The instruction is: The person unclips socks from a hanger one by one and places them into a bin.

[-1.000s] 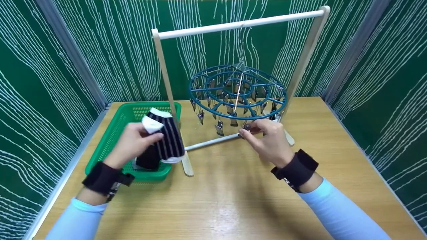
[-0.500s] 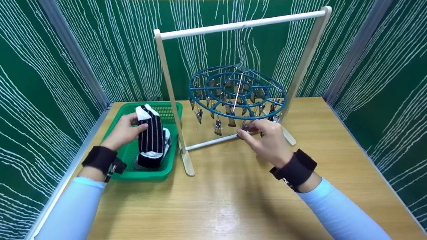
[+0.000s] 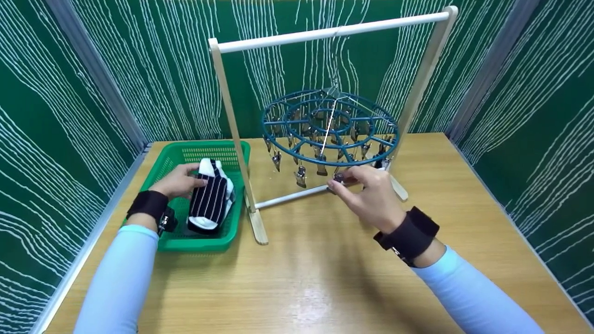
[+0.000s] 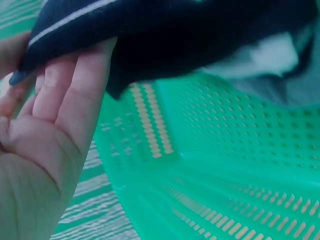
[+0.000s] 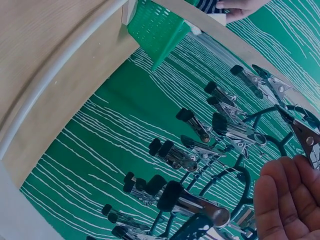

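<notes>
No readable text, labels or numbers — none on any surface

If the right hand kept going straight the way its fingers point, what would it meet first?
The right hand points up and away at the blue clip hanger. Its fingertips are already at a hanging clip on the near rim, so that clip comes first, though depth is uncertain.

Striped sock point(image 3: 209, 200) in basket point(image 3: 172, 239), metal clip point(image 3: 338, 178)

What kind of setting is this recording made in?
Probably a staged recording booth for laundry work: green patterned walls enclose a wooden table with a small drying rack, a clip hanger and a green basket.
</notes>
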Tool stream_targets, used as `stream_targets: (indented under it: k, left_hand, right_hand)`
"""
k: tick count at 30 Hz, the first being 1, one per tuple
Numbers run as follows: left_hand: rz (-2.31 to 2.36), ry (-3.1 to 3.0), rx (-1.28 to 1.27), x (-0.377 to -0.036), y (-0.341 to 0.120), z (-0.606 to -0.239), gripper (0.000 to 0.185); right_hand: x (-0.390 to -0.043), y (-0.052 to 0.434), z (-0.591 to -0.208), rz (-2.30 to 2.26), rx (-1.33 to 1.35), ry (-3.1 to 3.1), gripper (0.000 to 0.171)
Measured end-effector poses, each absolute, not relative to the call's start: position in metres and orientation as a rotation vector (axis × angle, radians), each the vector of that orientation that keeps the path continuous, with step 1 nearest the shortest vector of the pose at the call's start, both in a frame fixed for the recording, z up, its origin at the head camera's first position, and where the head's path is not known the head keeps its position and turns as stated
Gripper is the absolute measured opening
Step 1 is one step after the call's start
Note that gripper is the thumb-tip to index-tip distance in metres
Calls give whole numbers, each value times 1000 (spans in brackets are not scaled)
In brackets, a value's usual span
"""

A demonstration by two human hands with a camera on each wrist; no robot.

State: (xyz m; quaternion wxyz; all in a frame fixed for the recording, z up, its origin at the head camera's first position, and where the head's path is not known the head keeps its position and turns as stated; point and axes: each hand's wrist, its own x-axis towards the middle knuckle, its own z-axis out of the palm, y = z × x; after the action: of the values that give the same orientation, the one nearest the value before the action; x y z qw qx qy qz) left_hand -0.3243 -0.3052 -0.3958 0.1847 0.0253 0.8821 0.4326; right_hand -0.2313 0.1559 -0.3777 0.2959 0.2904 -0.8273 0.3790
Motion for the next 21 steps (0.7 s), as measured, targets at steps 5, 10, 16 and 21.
stream_targets:
  k: [5,10,16,21]
  left_hand:
    - [1093,2503,11,-330,-307,-405,72]
    - [1010,2532,-63,-332,-303,-414,90]
    - [836,2589,-80,-332,-297,-428,97]
    - [733,2631,-119,-332,-298,-434,104]
  right_hand:
    - [-232,155,-378,996,786,-2197,15]
    - [-232,156,-379,983,782,-2187,14]
    - [-231,157,-380,983,769,-2203,14]
    - [-232,157,-380,1006,769,-2205,13]
